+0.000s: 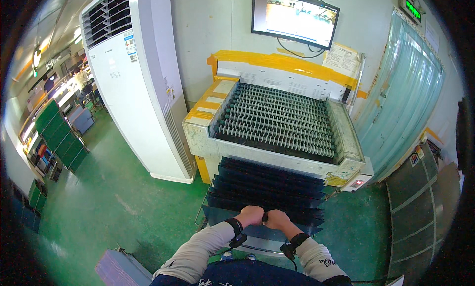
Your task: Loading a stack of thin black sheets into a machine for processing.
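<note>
Hands: left hand and right hand, fingers clenched together on one dark panel's top edge.
Panels: upright in slotted rack, kept apart, below roller conveyor.

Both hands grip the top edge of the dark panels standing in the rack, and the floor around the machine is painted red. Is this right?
Not quite: the head view shows the floor is green, not red. The rest holds: the left hand and right hand grip the top edge of the dark panels in the rack.
</note>
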Available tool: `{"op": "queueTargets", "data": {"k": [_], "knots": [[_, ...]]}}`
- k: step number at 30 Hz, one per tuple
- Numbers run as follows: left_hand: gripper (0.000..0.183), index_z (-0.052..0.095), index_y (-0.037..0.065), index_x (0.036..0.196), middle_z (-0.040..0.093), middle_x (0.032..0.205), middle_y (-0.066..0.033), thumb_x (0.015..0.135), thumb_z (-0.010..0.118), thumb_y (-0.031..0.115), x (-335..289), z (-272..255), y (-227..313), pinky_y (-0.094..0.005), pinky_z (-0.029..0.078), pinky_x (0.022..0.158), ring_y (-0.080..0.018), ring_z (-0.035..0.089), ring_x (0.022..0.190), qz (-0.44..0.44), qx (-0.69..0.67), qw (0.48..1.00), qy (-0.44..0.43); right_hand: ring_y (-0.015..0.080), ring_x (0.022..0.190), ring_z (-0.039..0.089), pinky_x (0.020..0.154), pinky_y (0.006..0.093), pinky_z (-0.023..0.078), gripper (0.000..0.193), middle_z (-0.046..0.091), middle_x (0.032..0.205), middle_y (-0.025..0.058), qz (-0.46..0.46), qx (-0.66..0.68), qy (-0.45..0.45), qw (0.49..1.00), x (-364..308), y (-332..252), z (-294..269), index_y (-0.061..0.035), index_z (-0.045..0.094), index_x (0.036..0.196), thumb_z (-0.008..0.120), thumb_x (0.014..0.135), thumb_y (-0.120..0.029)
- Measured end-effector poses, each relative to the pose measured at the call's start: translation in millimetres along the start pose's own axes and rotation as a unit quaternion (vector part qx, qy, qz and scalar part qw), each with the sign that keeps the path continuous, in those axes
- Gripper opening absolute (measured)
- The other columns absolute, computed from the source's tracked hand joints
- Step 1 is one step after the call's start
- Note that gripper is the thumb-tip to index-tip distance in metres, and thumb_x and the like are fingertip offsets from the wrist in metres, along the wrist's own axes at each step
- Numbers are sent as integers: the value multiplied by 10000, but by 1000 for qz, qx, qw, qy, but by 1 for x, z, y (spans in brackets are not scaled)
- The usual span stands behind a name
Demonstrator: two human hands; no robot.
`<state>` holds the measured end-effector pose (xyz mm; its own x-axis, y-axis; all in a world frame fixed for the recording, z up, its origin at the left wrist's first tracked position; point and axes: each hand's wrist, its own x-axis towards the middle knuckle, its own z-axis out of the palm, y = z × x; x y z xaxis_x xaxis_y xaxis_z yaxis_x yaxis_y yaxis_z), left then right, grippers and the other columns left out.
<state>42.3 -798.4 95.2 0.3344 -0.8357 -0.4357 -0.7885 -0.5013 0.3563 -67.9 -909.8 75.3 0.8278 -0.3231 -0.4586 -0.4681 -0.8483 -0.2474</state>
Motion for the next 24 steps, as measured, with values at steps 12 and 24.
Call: {"op": "queueTargets", "data": {"k": [12,24], "knots": [[209,721,40,865,696,914,-176,680,684,129,-5,-7,3,-427,545,739,-335,684,855,-2,3,1000,-11,357,1002,634,852,447,521,432,672,1044,175,3,-9,-4,1000,-5,-6,-7,-61,697,1006,679,762,-418],[217,714,61,847,698,860,-155,723,680,236,7,12,-7,-456,540,690,-343,681,807,26,27,999,29,358,1006,634,851,449,522,450,671,1058,174,2,-6,1,1000,6,4,7,-59,690,1019,690,747,-419]]}}
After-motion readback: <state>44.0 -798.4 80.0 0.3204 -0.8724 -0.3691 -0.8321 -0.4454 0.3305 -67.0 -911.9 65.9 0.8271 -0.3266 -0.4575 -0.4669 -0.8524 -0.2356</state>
